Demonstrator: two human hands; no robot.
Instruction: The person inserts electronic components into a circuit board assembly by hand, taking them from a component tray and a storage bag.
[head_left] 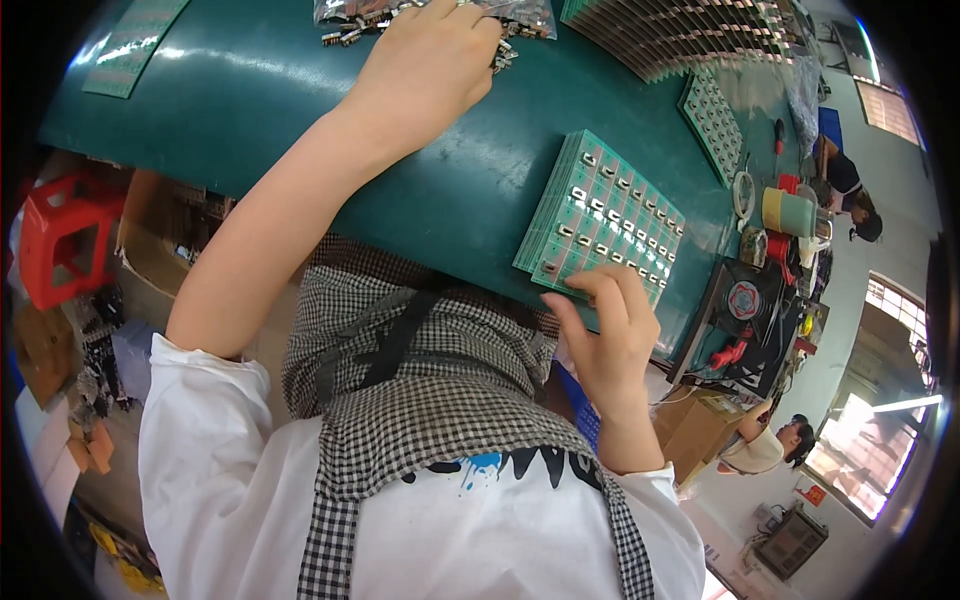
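The right hand [615,325] is at the near edge of a stack of green circuit-board panels [612,215], thumb and forefinger parted with nothing visible between them; whether a fingertip touches the top board cannot be told. The left hand [440,60] reaches over the far side, its fingers bent among loose metal connectors [345,38] — the tips are hidden, so I cannot tell if it grips one. The stack lies on the green tabletop [250,90], right of the left forearm. As for progress, the top board carries small metal parts along most of its visible rows, so that board looks largely populated; its near row is partly covered by the right hand, and gaps there cannot be ruled out. The boards beneath show only their edges, so their state is unknown. Plenty of loose connectors remain beside a clear plastic bag [535,15], suggesting that the supply is far from used up. Farther out, a fitted panel [712,125] lies apart to the right, below a long row of upright panels [690,35], and another green panel [132,50] lies at far left under glare. The left forearm spans the table between — the main obstruction. Beyond the stack are a red-handled tool [779,135] and a black fan [742,300].
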